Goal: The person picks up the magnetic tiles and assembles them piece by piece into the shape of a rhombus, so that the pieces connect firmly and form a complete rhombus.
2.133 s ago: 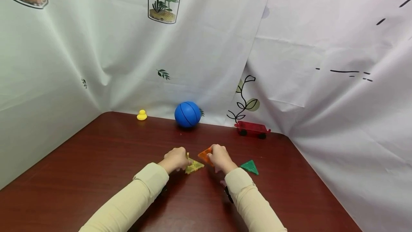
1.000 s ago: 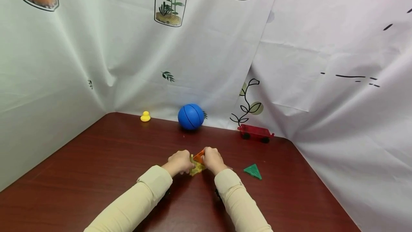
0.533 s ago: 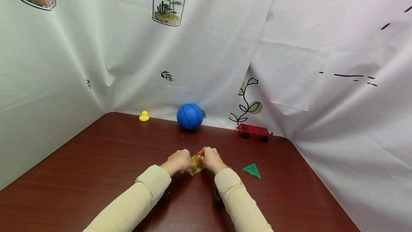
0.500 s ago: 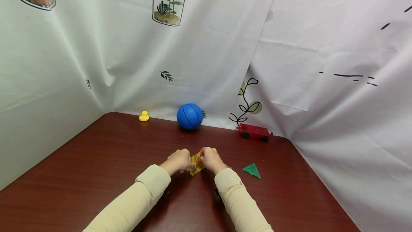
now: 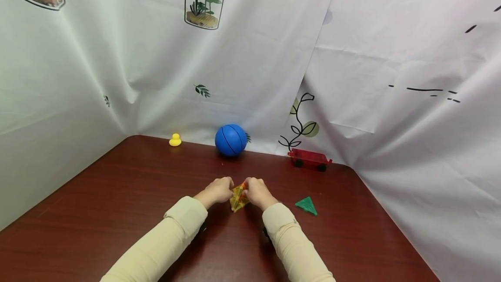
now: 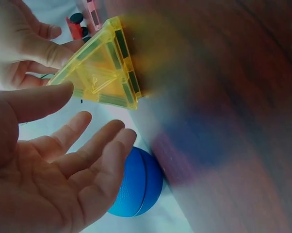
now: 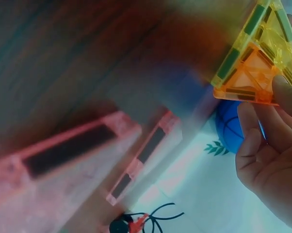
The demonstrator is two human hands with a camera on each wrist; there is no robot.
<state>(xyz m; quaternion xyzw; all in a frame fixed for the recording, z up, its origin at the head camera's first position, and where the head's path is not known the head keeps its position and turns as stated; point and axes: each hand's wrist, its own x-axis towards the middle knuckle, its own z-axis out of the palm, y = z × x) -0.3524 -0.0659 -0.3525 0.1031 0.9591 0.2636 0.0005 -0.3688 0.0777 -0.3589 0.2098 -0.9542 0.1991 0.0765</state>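
Observation:
Yellow triangular magnetic tiles (image 5: 234, 203) and an orange triangular magnetic tile (image 7: 250, 73) lean together as a small pyramid on the table. My right hand (image 5: 258, 192) pinches the orange tile between thumb and fingers (image 7: 287, 94). My left hand (image 5: 220, 189) is at the pyramid's left side, its fingers spread and relaxed in the left wrist view. Its thumb lies by a corner of the yellow tiles (image 6: 100, 80); whether it touches, I cannot tell. Pink magnetic tiles (image 7: 54, 194) stand near my right wrist, mostly hidden in the head view.
A green triangular tile (image 5: 307, 206) lies right of my right hand. Along the back of the brown table (image 5: 129, 212) are a yellow toy duck (image 5: 175, 140), a blue ball (image 5: 231, 140) and a red toy wagon (image 5: 309, 158). A white curtain (image 5: 156, 55) hangs behind.
My right hand has brought the orange tile left against the yellow ones. The upright yellow tile has tilted toward the orange one, and my left hand has loosened its grip on it.

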